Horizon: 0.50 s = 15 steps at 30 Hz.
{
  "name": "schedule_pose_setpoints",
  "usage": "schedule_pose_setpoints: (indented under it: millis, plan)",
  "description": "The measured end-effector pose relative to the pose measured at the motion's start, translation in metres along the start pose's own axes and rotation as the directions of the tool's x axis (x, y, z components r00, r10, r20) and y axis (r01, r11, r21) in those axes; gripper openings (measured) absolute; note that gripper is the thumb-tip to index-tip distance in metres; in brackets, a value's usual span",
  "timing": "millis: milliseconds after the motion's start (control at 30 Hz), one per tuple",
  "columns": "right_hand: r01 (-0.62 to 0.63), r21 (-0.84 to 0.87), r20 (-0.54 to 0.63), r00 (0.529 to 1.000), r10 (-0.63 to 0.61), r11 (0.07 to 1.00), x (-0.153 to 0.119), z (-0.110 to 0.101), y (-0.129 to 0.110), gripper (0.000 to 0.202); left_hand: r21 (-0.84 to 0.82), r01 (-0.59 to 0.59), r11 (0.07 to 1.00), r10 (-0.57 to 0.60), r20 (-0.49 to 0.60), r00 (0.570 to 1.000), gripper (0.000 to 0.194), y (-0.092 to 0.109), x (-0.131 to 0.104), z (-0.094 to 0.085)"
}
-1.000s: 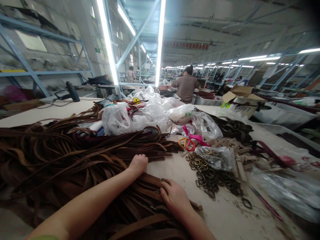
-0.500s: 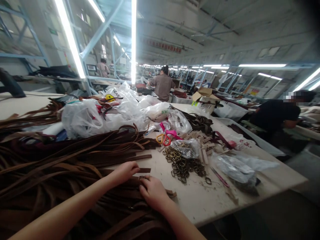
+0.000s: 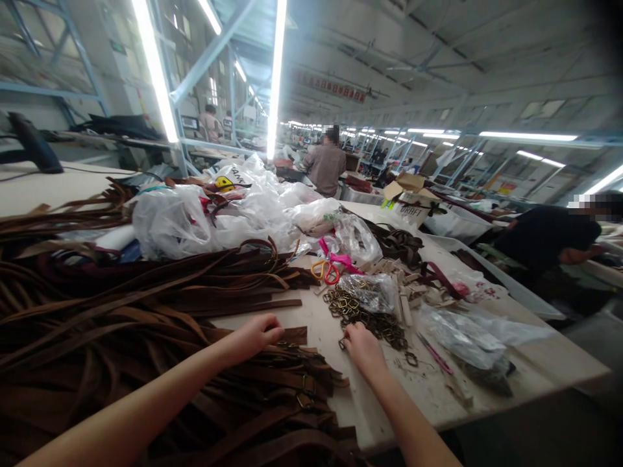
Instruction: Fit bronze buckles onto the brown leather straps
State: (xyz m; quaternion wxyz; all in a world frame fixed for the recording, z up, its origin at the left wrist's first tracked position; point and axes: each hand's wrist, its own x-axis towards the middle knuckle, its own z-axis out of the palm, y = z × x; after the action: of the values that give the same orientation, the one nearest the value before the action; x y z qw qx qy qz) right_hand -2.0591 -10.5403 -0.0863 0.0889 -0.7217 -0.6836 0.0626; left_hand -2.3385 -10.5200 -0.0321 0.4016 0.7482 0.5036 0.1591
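Brown leather straps (image 3: pixel 146 292) cover the left and near part of the table, some with metal buckles (image 3: pixel 305 392) on them. My left hand (image 3: pixel 260 334) is closed over the strap ends, its fingers curled round a brown strap. At the near edge of a pile of bronze-coloured buckles (image 3: pixel 389 329), my right hand (image 3: pixel 361 344) has its fingers pinched on a small buckle (image 3: pixel 342 344).
Scissors (image 3: pixel 325 271) with orange and red handles lie behind the buckles, near white plastic bags (image 3: pixel 170 220). Pink-handled snips (image 3: pixel 435 353) and a clear bag (image 3: pixel 462 334) rest on the table (image 3: pixel 549 363) at right. People (image 3: pixel 326 162) are beyond.
My right hand has moved right, from the straps to the buckle pile. The left hand stays by the strap ends, slightly further right. The camera view has shifted a little.
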Motion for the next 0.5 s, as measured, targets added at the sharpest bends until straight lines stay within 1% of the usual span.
schedule_pose_setpoints:
  millis: [100, 133, 167, 200, 233, 267, 300, 333, 367, 400, 433, 500]
  plan:
    - [0.029, 0.225, 0.002, 1.0, -0.03, 0.974, 0.002, 0.003, -0.011, 0.006, -0.086, 0.014, 0.996, -0.014, 0.008, 1.0, 0.028, -0.001, -0.002, -0.001]
    - [0.026, 0.327, 0.02, 0.999, -0.035, 0.945, 0.002, 0.003, -0.017, 0.006, -0.104, 0.007, 0.995, -0.007, 0.003, 1.0, 0.028, -0.002, -0.001, 0.0]
    - [0.006, 0.463, 0.056, 0.998, -0.037, 0.886, 0.002, 0.001, -0.025, 0.008, -0.121, 0.002, 0.993, -0.004, -0.014, 1.0, 0.029, -0.003, 0.001, 0.001]
    - [-0.042, 0.626, 0.11, 0.993, -0.034, 0.779, 0.001, -0.001, -0.034, 0.011, -0.143, 0.005, 0.99, -0.012, -0.046, 0.999, 0.029, -0.004, 0.003, 0.001]
    - [-0.125, 0.787, 0.179, 0.983, -0.029, 0.604, 0.001, -0.003, -0.045, 0.016, -0.171, 0.018, 0.985, -0.034, -0.09, 0.995, 0.03, -0.005, 0.006, 0.002]
    - [-0.227, 0.896, 0.259, 0.965, -0.031, 0.382, 0.001, -0.006, -0.056, 0.021, -0.206, 0.037, 0.978, -0.066, -0.137, 0.988, 0.031, -0.005, 0.009, 0.002]
    - [-0.321, 0.933, 0.333, 0.942, -0.045, 0.164, 0.001, -0.009, -0.068, 0.026, -0.248, 0.054, 0.967, -0.099, -0.176, 0.979, 0.031, -0.005, 0.011, 0.001]
    - [-0.389, 0.921, 0.388, 0.919, -0.064, -0.003, 0.002, -0.012, -0.08, 0.03, -0.291, 0.07, 0.954, -0.13, -0.194, 0.972, 0.032, -0.005, 0.013, 0.001]
    - [-0.43, 0.894, 0.422, 0.902, -0.088, -0.122, 0.002, -0.014, -0.09, 0.033, -0.33, 0.084, 0.94, -0.152, -0.186, 0.971, 0.032, -0.005, 0.014, 0.0]
    - [-0.453, 0.869, 0.439, 0.891, -0.112, -0.2, 0.003, -0.015, -0.099, 0.034, -0.364, 0.095, 0.926, -0.163, -0.16, 0.974, 0.031, -0.004, 0.013, -0.001]
    - [-0.462, 0.851, 0.442, 0.887, -0.135, -0.248, 0.004, -0.017, -0.107, 0.034, -0.392, 0.107, 0.914, -0.168, -0.126, 0.978, 0.031, -0.004, 0.012, -0.003]
    - [-0.467, 0.834, 0.437, 0.884, -0.164, -0.293, 0.005, -0.017, -0.116, 0.033, -0.434, 0.131, 0.891, -0.179, -0.071, 0.981, 0.032, -0.002, 0.008, -0.006]
